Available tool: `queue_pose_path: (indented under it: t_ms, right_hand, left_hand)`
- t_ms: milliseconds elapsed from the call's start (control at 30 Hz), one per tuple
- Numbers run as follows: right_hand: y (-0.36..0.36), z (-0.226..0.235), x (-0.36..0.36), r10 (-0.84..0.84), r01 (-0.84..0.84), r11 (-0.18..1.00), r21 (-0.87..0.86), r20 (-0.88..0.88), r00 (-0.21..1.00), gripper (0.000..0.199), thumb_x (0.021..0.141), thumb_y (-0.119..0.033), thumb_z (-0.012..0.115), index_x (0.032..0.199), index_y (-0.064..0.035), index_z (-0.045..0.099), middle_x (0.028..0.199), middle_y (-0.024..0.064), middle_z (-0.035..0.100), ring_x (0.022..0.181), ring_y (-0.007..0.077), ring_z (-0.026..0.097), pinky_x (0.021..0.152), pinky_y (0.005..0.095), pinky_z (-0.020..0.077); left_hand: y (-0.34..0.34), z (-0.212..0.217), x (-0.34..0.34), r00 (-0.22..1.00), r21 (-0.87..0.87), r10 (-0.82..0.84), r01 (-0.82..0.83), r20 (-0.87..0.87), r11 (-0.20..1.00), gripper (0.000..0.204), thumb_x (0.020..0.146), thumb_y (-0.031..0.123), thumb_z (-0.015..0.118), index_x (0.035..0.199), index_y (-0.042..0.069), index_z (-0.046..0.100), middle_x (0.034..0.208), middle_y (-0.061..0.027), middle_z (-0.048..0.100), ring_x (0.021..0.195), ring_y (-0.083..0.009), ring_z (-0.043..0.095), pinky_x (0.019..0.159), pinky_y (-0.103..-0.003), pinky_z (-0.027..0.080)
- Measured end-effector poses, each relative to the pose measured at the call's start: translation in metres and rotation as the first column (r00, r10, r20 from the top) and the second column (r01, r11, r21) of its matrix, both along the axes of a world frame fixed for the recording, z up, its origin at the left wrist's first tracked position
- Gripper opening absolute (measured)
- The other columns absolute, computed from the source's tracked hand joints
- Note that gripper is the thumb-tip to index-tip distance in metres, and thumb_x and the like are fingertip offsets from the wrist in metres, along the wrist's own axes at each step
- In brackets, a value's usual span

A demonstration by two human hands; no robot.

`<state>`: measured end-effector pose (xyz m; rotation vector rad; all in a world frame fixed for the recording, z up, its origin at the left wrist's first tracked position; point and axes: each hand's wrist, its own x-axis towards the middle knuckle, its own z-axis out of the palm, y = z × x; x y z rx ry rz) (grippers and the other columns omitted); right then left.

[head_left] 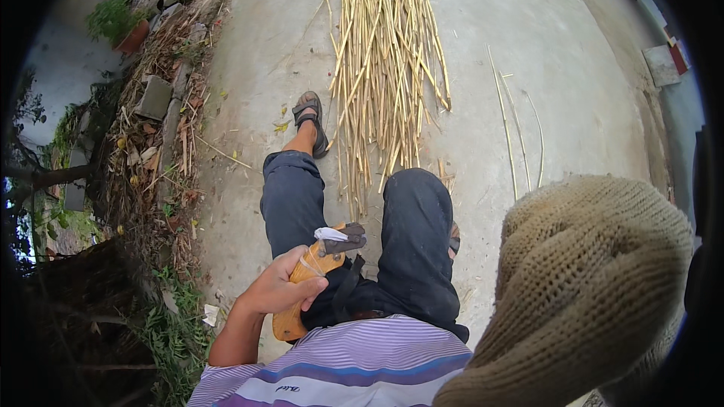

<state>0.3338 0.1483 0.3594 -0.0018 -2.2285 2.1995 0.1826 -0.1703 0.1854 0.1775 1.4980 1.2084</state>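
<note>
My left hand (280,283), bare, is wrapped round a flat yellow wooden piece (287,324) with rounded ends, held over my lap. A thin band circles the wood near my thumb. At its far end sit a dark grey wrapping (343,243) and a white strip (330,234). Very close to the camera, at the lower right, my right hand (592,279) is raised in a thick beige knitted glove. How its fingers lie, and anything in them, cannot be made out. Beyond my knees lies a long heap of thin yellowish canes (388,68).
Several loose thin stalks (515,117) lie on the concrete floor (256,45) to the right. Along the left run dry plant scraps (143,151), a grey block (154,98) and a potted plant (132,34). My sandalled foot (309,120) stands beside the canes.
</note>
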Motion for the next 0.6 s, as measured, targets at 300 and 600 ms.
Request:
queue_pose_path:
  t_ms: [300, 600]
  right_hand:
    - [0.08, -0.202, -0.076, -0.423, 0.34, 0.906, 0.252, 0.505, 0.753, 0.035, 0.094, -0.033, 0.067, 0.102, 0.0001, 0.072, 0.076, 0.0082, 0.071, 0.06, 0.0135, 0.064, 0.056, 0.0296, 0.0525]
    - [0.131, -0.48, -0.056, -0.404, 0.315, 0.908, 0.275, 0.776, 0.485, 0.031, 0.095, -0.029, 0.061, 0.101, 0.0005, 0.067, 0.078, 0.0087, 0.069, 0.063, 0.0172, 0.066, 0.058, 0.0323, 0.0566]
  left_hand:
    - [0.061, -0.005, -0.058, 0.987, 0.033, -0.083, 0.088, -0.134, 0.996, 0.027, 0.095, 0.017, 0.071, 0.103, 0.002, 0.05, 0.071, -0.0008, 0.057, 0.057, -0.0071, 0.055, 0.052, -0.024, 0.046]
    - [0.172, -0.047, -0.143, 0.963, 0.123, 0.203, -0.183, -0.176, 0.975, 0.022, 0.098, 0.018, 0.065, 0.107, 0.002, 0.052, 0.071, -0.0024, 0.056, 0.056, -0.0109, 0.056, 0.053, -0.026, 0.047]
